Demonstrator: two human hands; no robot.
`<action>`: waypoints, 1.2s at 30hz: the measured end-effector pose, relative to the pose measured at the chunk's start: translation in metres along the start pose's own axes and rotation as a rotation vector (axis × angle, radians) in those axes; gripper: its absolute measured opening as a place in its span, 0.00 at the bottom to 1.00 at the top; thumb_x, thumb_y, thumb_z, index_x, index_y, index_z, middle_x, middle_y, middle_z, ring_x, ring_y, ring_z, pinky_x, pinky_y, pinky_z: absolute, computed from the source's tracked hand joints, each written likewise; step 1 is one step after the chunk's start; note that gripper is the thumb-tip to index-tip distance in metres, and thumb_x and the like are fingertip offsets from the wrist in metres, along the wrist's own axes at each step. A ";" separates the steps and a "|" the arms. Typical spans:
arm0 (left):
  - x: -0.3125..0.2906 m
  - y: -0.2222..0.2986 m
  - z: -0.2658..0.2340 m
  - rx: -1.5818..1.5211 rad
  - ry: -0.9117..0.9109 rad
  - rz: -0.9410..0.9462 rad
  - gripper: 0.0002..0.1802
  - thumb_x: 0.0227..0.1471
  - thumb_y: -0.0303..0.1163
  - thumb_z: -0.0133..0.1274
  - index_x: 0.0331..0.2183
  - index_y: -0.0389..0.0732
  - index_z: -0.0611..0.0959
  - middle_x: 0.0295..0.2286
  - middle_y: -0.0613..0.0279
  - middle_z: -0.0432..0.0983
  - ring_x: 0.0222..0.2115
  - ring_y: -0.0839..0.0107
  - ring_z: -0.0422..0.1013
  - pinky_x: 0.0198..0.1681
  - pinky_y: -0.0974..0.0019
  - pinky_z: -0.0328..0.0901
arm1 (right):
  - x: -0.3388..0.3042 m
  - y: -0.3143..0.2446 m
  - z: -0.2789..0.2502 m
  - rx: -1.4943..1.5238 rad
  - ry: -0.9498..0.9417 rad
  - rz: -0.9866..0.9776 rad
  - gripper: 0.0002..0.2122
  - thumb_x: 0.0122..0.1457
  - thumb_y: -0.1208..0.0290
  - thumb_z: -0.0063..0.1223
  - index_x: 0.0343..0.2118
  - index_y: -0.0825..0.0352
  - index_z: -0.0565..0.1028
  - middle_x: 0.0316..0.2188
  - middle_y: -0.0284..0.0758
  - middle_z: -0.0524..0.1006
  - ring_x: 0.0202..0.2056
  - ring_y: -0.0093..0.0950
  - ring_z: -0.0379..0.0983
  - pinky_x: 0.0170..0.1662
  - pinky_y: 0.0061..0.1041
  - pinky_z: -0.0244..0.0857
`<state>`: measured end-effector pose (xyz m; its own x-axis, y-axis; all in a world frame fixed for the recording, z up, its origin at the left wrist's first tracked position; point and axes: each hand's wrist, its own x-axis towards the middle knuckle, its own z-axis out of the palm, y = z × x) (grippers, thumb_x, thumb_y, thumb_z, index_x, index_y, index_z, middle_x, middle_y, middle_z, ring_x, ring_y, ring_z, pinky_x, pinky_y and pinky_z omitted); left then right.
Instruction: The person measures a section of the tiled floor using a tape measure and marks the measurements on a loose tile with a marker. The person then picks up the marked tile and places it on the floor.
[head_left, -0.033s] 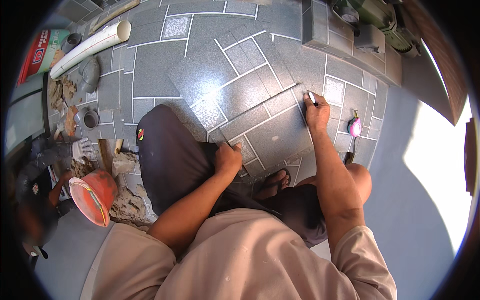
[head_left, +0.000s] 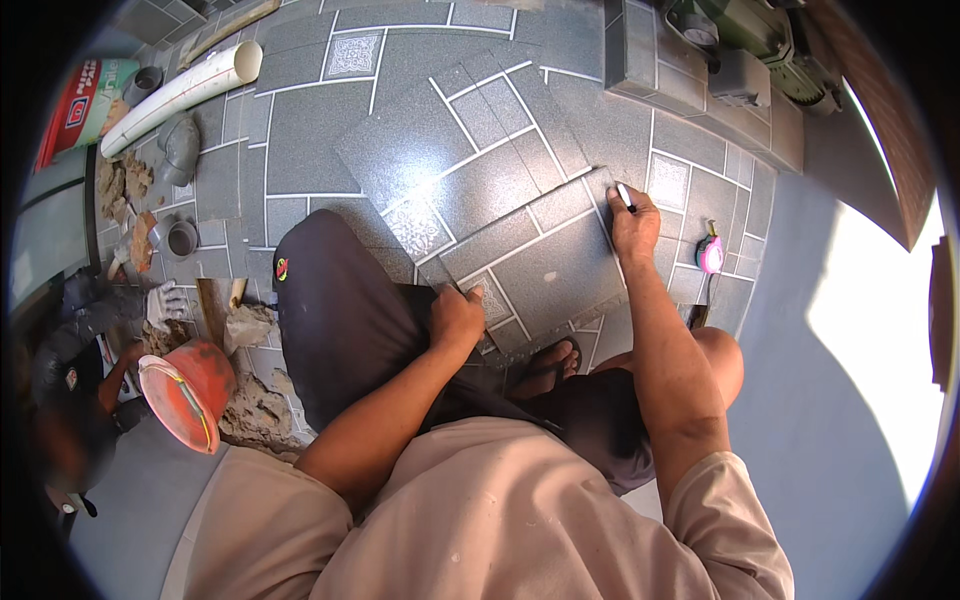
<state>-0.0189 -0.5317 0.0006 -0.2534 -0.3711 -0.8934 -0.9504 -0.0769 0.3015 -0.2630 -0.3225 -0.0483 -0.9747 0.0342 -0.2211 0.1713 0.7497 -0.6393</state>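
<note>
A grey floor tile (head_left: 555, 278) with a pattern of white lines lies in front of me. It overlaps a second grey tile (head_left: 490, 190), which rests askew on the tiled floor. My left hand (head_left: 458, 318) is closed on the top tile's left corner, thumb on its face and fingers partly hidden. At the tile's right edge, near the far corner, my right hand (head_left: 636, 230) pinches a white and black marker pen (head_left: 625, 196). Whether the pen's tip touches the tile is hidden by my fingers.
A pink tape measure (head_left: 710, 254) lies right of my right hand. At left are a white pipe (head_left: 185, 98), grey pipe fittings (head_left: 182, 238), rubble (head_left: 258, 408) and an orange bucket (head_left: 205, 385). Beside the bucket is a co-worker's gloved hand (head_left: 164, 304). A tiled ledge (head_left: 660, 65) stands far right.
The co-worker's gloved hand has shifted slightly. My hands, the pen and the tiles show no visible change.
</note>
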 end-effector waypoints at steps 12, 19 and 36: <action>-0.005 0.002 -0.002 -0.095 -0.011 -0.010 0.26 0.62 0.41 0.59 0.41 0.23 0.75 0.30 0.40 0.83 0.20 0.56 0.81 0.26 0.57 0.75 | 0.002 0.004 0.003 0.087 -0.009 0.017 0.15 0.59 0.61 0.67 0.44 0.65 0.86 0.37 0.42 0.85 0.40 0.33 0.81 0.50 0.31 0.71; -0.002 -0.001 0.000 -0.100 -0.007 0.025 0.25 0.62 0.41 0.59 0.39 0.23 0.75 0.27 0.41 0.82 0.19 0.57 0.81 0.23 0.57 0.74 | 0.003 0.005 0.002 0.114 -0.004 0.032 0.15 0.59 0.62 0.67 0.44 0.68 0.85 0.38 0.42 0.86 0.42 0.34 0.81 0.51 0.30 0.71; 0.001 -0.002 0.002 -0.072 0.013 0.025 0.23 0.62 0.40 0.58 0.40 0.24 0.75 0.27 0.41 0.83 0.19 0.56 0.81 0.24 0.57 0.75 | -0.004 -0.020 -0.014 -0.153 0.032 -0.065 0.17 0.64 0.59 0.63 0.44 0.70 0.83 0.36 0.42 0.83 0.43 0.37 0.78 0.51 0.34 0.69</action>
<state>-0.0180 -0.5303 -0.0017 -0.2742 -0.3856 -0.8810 -0.9280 -0.1341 0.3475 -0.2644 -0.3281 -0.0240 -0.9875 0.0016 -0.1579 0.0863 0.8426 -0.5315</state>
